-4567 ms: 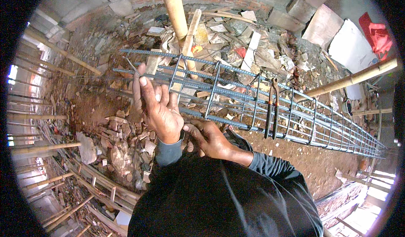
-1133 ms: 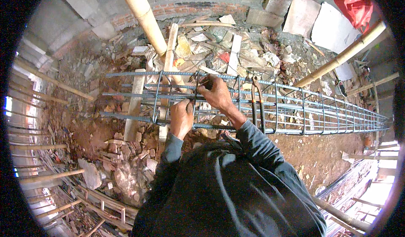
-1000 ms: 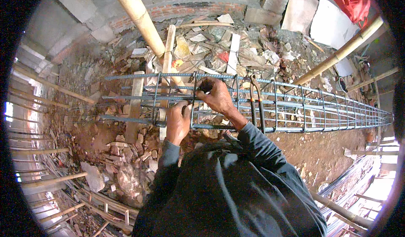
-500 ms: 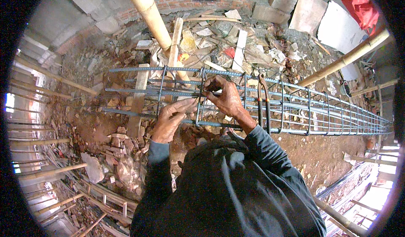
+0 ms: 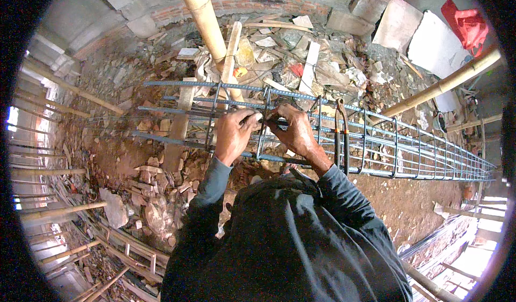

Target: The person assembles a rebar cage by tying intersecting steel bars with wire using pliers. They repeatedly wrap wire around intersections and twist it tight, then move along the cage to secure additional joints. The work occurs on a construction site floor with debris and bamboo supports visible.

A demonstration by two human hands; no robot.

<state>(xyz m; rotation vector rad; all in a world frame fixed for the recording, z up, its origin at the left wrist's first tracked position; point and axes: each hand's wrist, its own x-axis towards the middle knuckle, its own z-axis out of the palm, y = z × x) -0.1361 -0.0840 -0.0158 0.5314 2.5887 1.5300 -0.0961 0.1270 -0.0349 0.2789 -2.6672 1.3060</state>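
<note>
Stretching rightward, the cage (image 5: 376, 146) is long grey rebar ringed by square stirrups (pliers (image 5: 341, 135) hang on it). It lies over red earth (image 5: 419, 205) strewn with rubble (image 5: 156, 194), bamboo poles (image 5: 201, 11) and brick wall (image 5: 252, 5) beyond. The left hand (image 5: 234, 132) and right hand (image 5: 293, 132), fingers curled, pinch one stirrup (image 5: 262, 124) at the cage's near end.

Your left hand (image 5: 234, 132) and right hand (image 5: 294, 131) meet out front, fingers curled and nearly touching, apparently pinching; both dark-sleeved forearms reach up from below.
</note>
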